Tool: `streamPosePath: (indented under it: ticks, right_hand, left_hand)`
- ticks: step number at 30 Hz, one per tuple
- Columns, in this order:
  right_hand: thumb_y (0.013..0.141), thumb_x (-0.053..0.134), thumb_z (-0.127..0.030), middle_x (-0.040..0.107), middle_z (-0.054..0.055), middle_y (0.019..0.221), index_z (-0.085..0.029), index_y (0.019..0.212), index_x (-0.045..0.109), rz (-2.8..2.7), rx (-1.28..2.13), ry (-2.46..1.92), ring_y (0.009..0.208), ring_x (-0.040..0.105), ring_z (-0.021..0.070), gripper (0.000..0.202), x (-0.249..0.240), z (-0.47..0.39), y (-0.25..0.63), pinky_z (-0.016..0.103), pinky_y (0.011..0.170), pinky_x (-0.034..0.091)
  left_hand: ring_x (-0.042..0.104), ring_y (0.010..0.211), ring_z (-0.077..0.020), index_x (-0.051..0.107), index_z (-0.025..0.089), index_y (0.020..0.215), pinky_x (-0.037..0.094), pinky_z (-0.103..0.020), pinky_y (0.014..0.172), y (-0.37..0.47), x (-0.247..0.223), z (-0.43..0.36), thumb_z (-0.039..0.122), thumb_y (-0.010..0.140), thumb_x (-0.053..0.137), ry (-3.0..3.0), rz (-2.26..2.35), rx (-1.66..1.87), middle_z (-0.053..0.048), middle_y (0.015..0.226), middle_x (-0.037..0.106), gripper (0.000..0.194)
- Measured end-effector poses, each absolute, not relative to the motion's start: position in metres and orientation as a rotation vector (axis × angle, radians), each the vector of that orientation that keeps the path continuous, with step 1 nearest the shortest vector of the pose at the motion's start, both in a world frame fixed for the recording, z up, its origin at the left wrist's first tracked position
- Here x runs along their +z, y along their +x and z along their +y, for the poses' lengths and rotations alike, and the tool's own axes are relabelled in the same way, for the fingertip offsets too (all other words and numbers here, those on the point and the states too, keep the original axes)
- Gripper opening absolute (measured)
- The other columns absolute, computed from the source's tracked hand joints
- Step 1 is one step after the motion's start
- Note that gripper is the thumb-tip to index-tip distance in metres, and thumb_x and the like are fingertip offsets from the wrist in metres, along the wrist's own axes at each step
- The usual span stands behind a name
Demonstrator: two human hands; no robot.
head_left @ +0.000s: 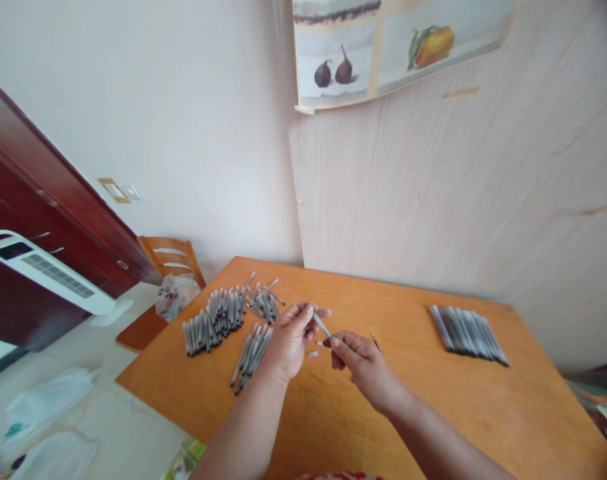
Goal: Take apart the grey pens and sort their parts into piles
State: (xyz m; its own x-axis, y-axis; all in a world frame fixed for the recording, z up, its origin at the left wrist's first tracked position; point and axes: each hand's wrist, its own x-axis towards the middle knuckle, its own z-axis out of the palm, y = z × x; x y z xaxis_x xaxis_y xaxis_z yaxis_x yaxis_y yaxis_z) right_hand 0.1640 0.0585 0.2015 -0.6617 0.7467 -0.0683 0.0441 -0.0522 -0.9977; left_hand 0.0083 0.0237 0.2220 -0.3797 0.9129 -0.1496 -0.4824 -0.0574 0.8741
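Fingers of the left hand (291, 340) and right hand (361, 360) pinch opposite ends of one slim whitish pen (322, 325), slanted between them above a wooden table (473, 407). Small white pieces (313, 354) lie between the hands. Left of the fingers, similar pens (216, 317) lie heaped; well right, a neat row (468, 337). Far beyond, fruit pictures (333, 73).

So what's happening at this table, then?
Someone is holding a slim pen with both hands above the wooden table: the left hand is at its upper end, the right hand at its lower end. Loose piles of similar pens lie to the left, and a neat side-by-side row of them is off to the right. A small white piece lies between the hands on the tabletop.
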Motion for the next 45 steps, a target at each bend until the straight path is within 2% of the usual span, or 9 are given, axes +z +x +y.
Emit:
streamPosePath:
  ticks: [5, 8, 15, 20, 25, 28, 33, 41, 45]
  right_hand:
    - [0.087, 0.051, -0.052, 0.055, 0.0, 0.063, -0.017, 0.085, 0.064, -1.629, 1.859, -0.868, 0.059, 0.047, 0.0114, 0.037, 0.205, 0.059, 0.164, 0.021, 0.049, 0.033]
    - [0.088, 0.051, -0.051, 0.056, 0.001, 0.064, -0.017, 0.083, 0.064, -1.644, 1.845, -0.868, 0.06, 0.047, 0.0115, 0.037, 0.203, 0.06, 0.164, 0.021, 0.049, 0.033]
    - [0.087, 0.051, -0.053, 0.055, 0.0, 0.064, -0.018, 0.079, 0.062, -1.661, 1.819, -0.88, 0.06, 0.046, 0.0114, 0.038, 0.203, 0.059, 0.163, 0.021, 0.049, 0.033]
    - [0.088, 0.051, -0.051, 0.054, 0.0, 0.063, -0.017, 0.083, 0.063, -1.648, 1.841, -0.9, 0.06, 0.046, 0.0109, 0.037, 0.2, 0.06, 0.163, 0.02, 0.048, 0.031]
    - [0.088, 0.051, -0.051, 0.055, 0.0, 0.064, -0.017, 0.084, 0.063, -1.644, 1.85, -0.908, 0.061, 0.045, 0.011, 0.036, 0.197, 0.06, 0.163, 0.021, 0.049, 0.03]
    - [0.088, 0.051, -0.051, 0.055, 0.0, 0.064, -0.017, 0.082, 0.063, -1.644, 1.84, -0.88, 0.061, 0.045, 0.0111, 0.036, 0.196, 0.06, 0.162, 0.022, 0.05, 0.03]
    - [0.088, 0.052, -0.051, 0.054, 0.0, 0.062, -0.017, 0.085, 0.064, -1.624, 1.852, -0.853, 0.06, 0.045, 0.011, 0.036, 0.195, 0.059, 0.16, 0.023, 0.052, 0.031]
    - [0.088, 0.051, -0.05, 0.055, 0.0, 0.063, -0.017, 0.088, 0.065, -1.623, 1.862, -0.9, 0.059, 0.044, 0.0111, 0.036, 0.193, 0.059, 0.162, 0.022, 0.05, 0.03]
    - [0.088, 0.051, -0.05, 0.055, 0.0, 0.063, -0.017, 0.087, 0.065, -1.621, 1.858, -0.899, 0.06, 0.045, 0.0113, 0.035, 0.194, 0.059, 0.16, 0.023, 0.051, 0.03]
  left_hand:
    - [0.051, 0.059, -0.0075, 0.063, 0.014, 0.097, 0.032, -0.02, 0.051, 0.008, 0.224, 0.021, 0.035, 0.08, 0.066, 0.576, 1.076, 1.624, -0.013, 0.096, 0.072, 0.027]
    - [0.053, 0.059, -0.0088, 0.061, 0.015, 0.102, 0.032, -0.021, 0.051, 0.008, 0.224, 0.022, 0.038, 0.081, 0.064, 0.546, 1.056, 1.634, -0.013, 0.094, 0.072, 0.031]
    - [0.049, 0.054, -0.0066, 0.052, 0.018, 0.081, 0.031, -0.02, 0.05, 0.01, 0.22, 0.025, 0.036, 0.076, 0.071, 0.522, 1.117, 1.65, -0.007, 0.084, 0.072, 0.026]
    - [0.051, 0.056, -0.0072, 0.056, 0.017, 0.086, 0.031, -0.019, 0.049, 0.008, 0.219, 0.024, 0.034, 0.076, 0.07, 0.512, 1.122, 1.63, -0.009, 0.088, 0.072, 0.025]
    - [0.052, 0.057, -0.0081, 0.06, 0.015, 0.096, 0.032, -0.02, 0.049, 0.008, 0.219, 0.024, 0.038, 0.076, 0.068, 0.512, 1.127, 1.645, -0.011, 0.088, 0.072, 0.031]
    - [0.051, 0.054, -0.0075, 0.057, 0.017, 0.091, 0.032, -0.019, 0.049, 0.01, 0.221, 0.024, 0.041, 0.076, 0.069, 0.502, 1.159, 1.653, -0.009, 0.085, 0.072, 0.031]
    - [0.049, 0.052, -0.0063, 0.051, 0.018, 0.082, 0.032, -0.019, 0.049, 0.009, 0.22, 0.024, 0.036, 0.074, 0.072, 0.514, 1.188, 1.641, -0.007, 0.083, 0.072, 0.029]
    - [0.051, 0.056, -0.0079, 0.06, 0.014, 0.095, 0.032, -0.02, 0.049, 0.007, 0.22, 0.023, 0.036, 0.075, 0.069, 0.515, 1.16, 1.624, -0.012, 0.089, 0.072, 0.031]
    - [0.051, 0.055, -0.0073, 0.057, 0.016, 0.096, 0.032, -0.019, 0.049, 0.008, 0.218, 0.024, 0.04, 0.079, 0.067, 0.523, 1.174, 1.631, -0.011, 0.09, 0.072, 0.031]
